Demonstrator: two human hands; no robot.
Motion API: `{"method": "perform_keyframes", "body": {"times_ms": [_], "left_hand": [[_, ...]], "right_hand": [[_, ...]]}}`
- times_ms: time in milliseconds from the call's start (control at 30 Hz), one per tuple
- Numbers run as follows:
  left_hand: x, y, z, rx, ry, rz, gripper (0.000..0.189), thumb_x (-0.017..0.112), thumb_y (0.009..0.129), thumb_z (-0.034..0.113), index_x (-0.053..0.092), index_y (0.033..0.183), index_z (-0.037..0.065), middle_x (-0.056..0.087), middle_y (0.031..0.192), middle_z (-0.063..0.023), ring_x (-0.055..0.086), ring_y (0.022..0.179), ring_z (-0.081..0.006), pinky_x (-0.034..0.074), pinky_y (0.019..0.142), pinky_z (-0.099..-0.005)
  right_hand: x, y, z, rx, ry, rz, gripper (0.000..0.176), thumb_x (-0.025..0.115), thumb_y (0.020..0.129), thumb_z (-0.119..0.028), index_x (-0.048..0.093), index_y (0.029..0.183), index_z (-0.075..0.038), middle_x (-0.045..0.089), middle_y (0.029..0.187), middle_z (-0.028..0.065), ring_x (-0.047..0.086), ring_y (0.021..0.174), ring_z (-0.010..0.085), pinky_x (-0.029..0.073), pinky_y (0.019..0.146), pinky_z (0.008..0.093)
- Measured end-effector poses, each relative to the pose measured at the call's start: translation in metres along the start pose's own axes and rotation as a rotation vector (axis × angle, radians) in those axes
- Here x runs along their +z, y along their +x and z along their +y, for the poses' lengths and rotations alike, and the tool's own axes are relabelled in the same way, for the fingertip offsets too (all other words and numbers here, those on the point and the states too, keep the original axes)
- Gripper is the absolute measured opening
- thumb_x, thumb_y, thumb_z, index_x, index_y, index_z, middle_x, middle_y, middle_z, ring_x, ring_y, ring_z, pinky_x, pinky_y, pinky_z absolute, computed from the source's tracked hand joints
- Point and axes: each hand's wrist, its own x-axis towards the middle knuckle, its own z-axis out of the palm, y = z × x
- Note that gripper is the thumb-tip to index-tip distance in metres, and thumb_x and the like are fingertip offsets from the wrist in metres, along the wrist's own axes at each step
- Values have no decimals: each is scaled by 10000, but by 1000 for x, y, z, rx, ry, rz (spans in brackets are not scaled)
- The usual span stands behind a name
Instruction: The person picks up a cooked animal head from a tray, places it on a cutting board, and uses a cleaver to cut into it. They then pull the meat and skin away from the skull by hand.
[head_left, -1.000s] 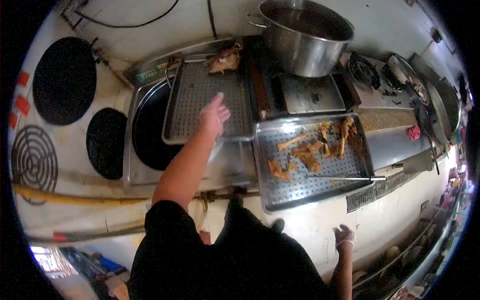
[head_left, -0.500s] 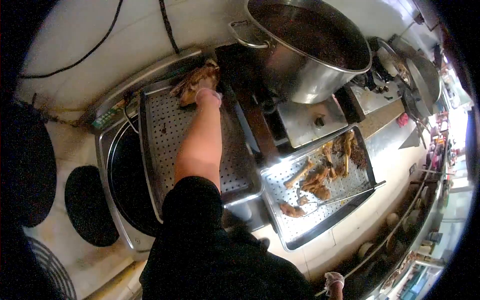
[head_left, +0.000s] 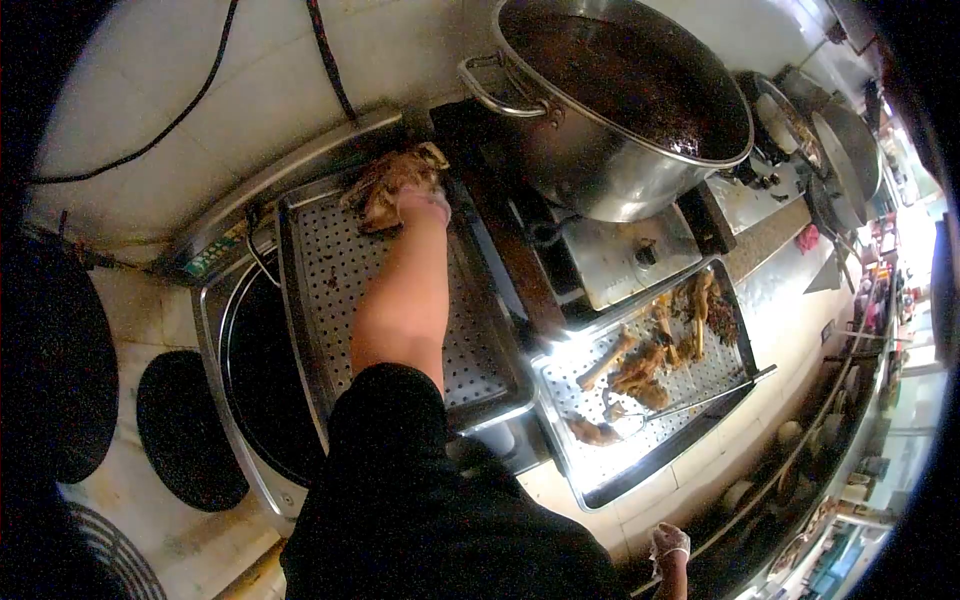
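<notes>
The left hand (head_left: 422,205) curls over the cooked meat (head_left: 383,183) at full reach (grip unclear; the right hand (head_left: 668,547) hangs low, unreadable), and greasy meat may slip off the perforated tray (head_left: 345,290).

Touching the brown meat (head_left: 383,186) with the outstretched left hand (head_left: 423,204), at the far end of the perforated tray (head_left: 330,275), left of the pot (head_left: 590,180). Hanging the right hand (head_left: 668,546) low at the near right.
</notes>
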Motion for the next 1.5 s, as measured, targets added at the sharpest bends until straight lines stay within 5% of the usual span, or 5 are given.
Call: {"method": "perform_keyframes", "body": {"times_ms": [500,700,900,1000,1500], "left_hand": [[-69,-13,45,-32,-71,-326,430,548,866,146,463,1272,34,513,1223,-140,538,1111,-296,587,852,-411],[-101,-60,70,-22,-16,-444,324,520,927,180,500,1192,-6,582,1124,-124,589,1022,-294,584,820,-435],[-116,-169,94,-67,89,-521,350,458,943,156,479,1245,-20,546,1246,-191,545,1142,-345,471,996,-496],[-137,-207,94,-279,66,-802,451,477,925,181,427,1320,-32,478,1347,-216,485,1232,-373,411,1061,-520],[-262,-545,-203,-493,836,-1292,763,667,674,105,411,1392,80,554,1289,-93,536,1196,-284,479,996,-459]], "right_hand": [[22,129,140,-466,-818,-96,471,492,935,-392,587,1300,-110,580,1347,13,548,1236,188,430,1035,317],[5,37,38,-43,148,-113,507,541,900,-414,609,1263,-66,708,1115,51,693,955,246,536,854,344],[30,100,121,-967,-57,-43,425,652,795,-120,603,1193,22,691,1010,108,659,829,203,548,721,335],[42,83,120,-405,435,-37,383,658,882,-297,643,1206,-92,713,812,86,673,681,171,550,593,312],[100,55,383,-355,339,217,373,644,883,-331,672,1150,-71,716,928,153,674,817,277,533,760,372]]}}
